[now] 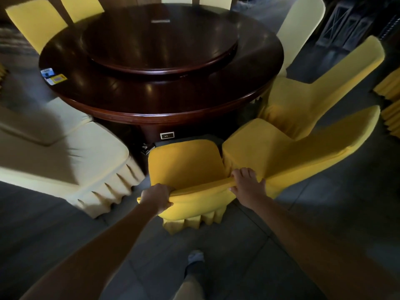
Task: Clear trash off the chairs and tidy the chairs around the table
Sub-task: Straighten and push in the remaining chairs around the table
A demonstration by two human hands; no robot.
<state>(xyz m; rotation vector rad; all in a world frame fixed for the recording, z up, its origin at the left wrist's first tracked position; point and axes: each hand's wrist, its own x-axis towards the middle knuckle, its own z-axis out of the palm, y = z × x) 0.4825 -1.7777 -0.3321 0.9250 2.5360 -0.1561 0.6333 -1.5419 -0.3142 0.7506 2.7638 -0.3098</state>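
You've got both hands on the chair (186, 163) right in front of you; your left hand (157, 199) is curled round the left end of its backrest top, fingers tucked over the far side, thumb on the near side; your right hand (247, 187) grips the right end, fingers wrapped over the yellow cover, thumb pressed in below. The chair faces the table (151, 109), the seat's front edge close under the rim by the dark pedestal; it sits just beside the next chair (270, 146) on your right, their seats nearly touching; a pale chair (71, 152) stands to your left with a gap between. On the table there's a round turntable (160, 40) in the middle; two small labels (53, 76) lie at the left rim. Your shoe (195, 256) shows on the grey floor (238, 245), just below the chair's pleated skirt.
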